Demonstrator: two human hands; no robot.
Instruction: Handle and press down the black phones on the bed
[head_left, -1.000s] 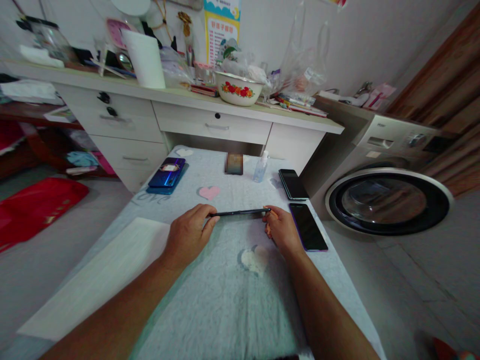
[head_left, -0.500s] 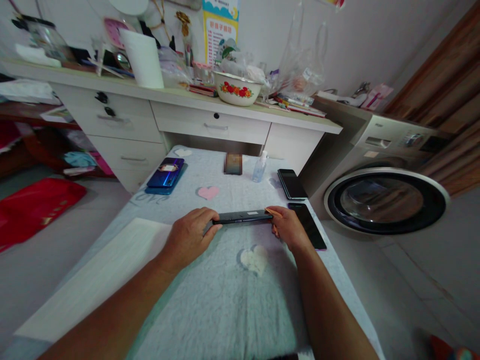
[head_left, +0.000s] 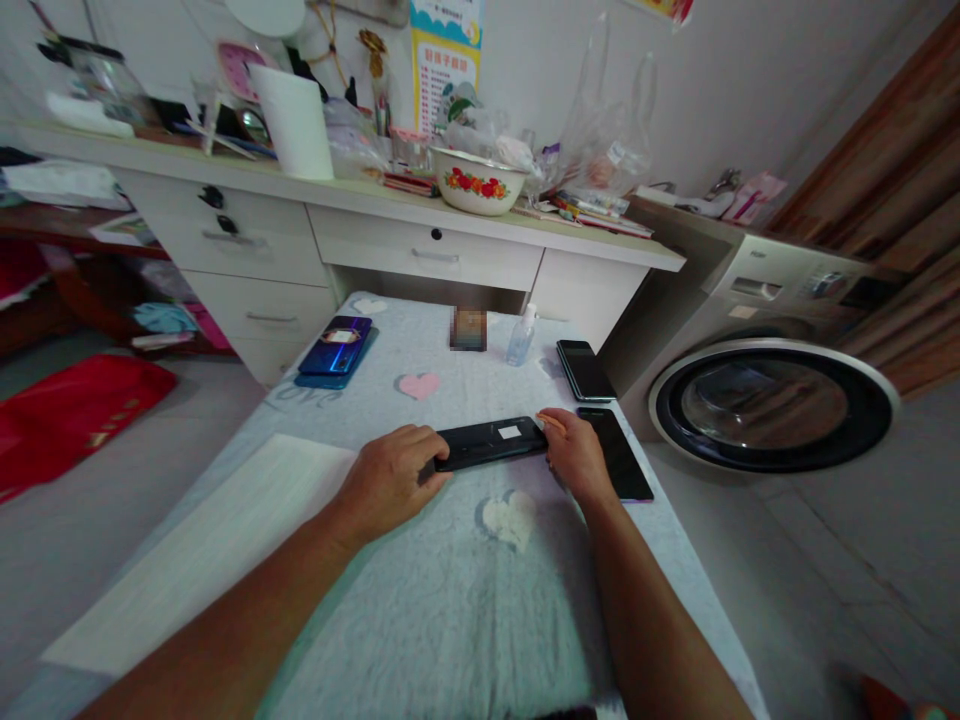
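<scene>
A black phone (head_left: 480, 445) is held sideways between my two hands, low over the cloth-covered table. Its back, with a small white label, faces up toward me. My left hand (head_left: 394, 470) is closed on the phone's left end, thumb on the near edge. At the other end my right hand (head_left: 577, 452) grips it, and a small orange item (head_left: 551, 422), which I cannot make out, shows at its fingers. Just beyond the right hand lies a dark phone (head_left: 619, 455). Farther back, more phones (head_left: 585, 370) lie stacked.
Blue phones (head_left: 334, 347) lie at the back left. A clear spray bottle (head_left: 520, 337) stands near the far edge beside a pixelated item (head_left: 469, 329). A white sheet (head_left: 202, 550) lies on the left. Behind are a drawer desk (head_left: 420, 240) and a washing machine (head_left: 772, 330).
The phone has been tilted so that its labelled back shows, where before mostly its edge was seen. Both hands still hold its ends and have shifted only slightly.
</scene>
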